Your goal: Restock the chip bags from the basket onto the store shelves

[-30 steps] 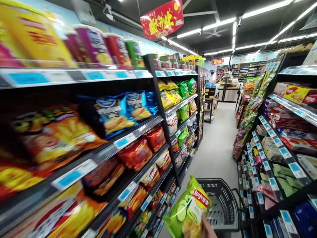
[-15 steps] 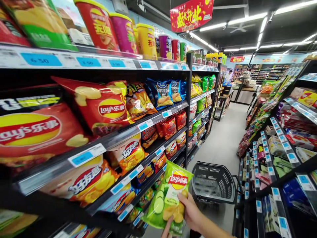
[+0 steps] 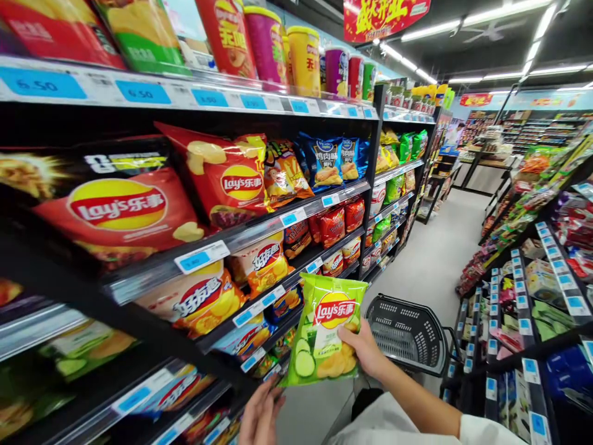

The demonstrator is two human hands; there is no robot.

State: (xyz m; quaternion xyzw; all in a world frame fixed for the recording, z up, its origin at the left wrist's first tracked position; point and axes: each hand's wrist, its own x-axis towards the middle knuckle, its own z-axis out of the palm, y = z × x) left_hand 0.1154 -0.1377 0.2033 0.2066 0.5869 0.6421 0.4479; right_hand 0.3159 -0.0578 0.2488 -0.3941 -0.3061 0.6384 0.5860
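Observation:
A green bag of Lay's potato chips [image 3: 331,330] with cucumber slices printed on it is upright in front of me. My right hand [image 3: 365,349] grips its right edge, thumb across the front and the other fingers hidden behind. Below the bag's lower left corner is my left hand [image 3: 263,411], its fingers stretched out and holding nothing; whether a fingertip touches the corner I cannot tell. Just beyond my right hand, a black plastic shopping basket [image 3: 407,330] stands in the aisle.
Shelves on the left hold red Lay's bags [image 3: 123,207], orange chip bags [image 3: 199,300] and, on top, chip canisters [image 3: 303,59]. Shelf edges with price tags [image 3: 201,256] run beside my hands. Packaged goods [image 3: 551,318] line the right side.
My left hand has come off the bag's front to its lower left. The bag, in my right hand, is raised and more upright. The view has swung left.

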